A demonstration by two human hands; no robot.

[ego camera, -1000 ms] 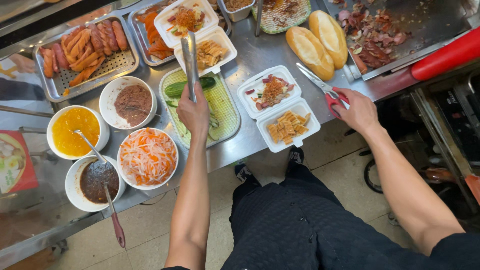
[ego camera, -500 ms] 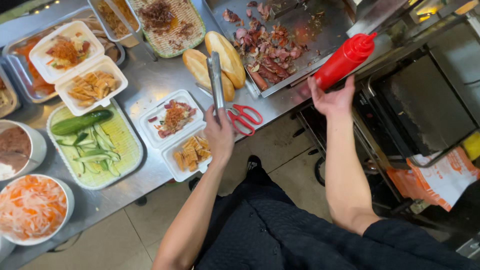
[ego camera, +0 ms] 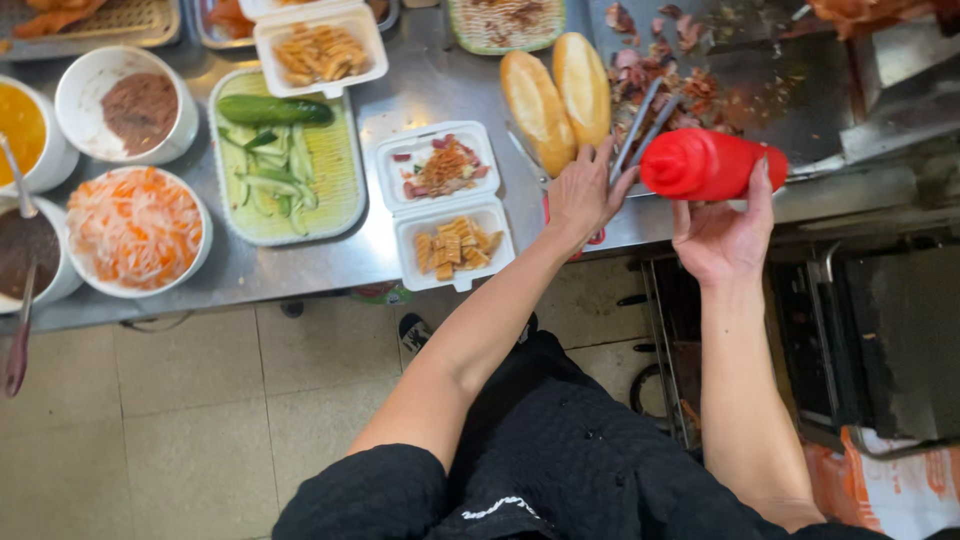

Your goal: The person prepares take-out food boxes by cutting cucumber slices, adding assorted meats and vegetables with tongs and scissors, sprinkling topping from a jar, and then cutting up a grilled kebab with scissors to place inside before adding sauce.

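Left of the two bread rolls (ego camera: 556, 95) sit a white two-part box (ego camera: 449, 205), a green cucumber tray (ego camera: 285, 155) and, farthest, a shredded-carrot bowl (ego camera: 135, 230).

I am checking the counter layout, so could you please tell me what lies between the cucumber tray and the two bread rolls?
In the head view, a white hinged box of fillings lies between the cucumber tray and the bread rolls.

Two golden bread rolls (ego camera: 556, 100) are counted on the steel counter, one whole dark green cucumber (ego camera: 274, 110), one red plastic squeeze bottle (ego camera: 708, 164), one pair of metal tongs (ego camera: 645, 122), two white hinged foam boxes (ego camera: 450, 205) of food, and five round white bowls (ego camera: 135, 228).
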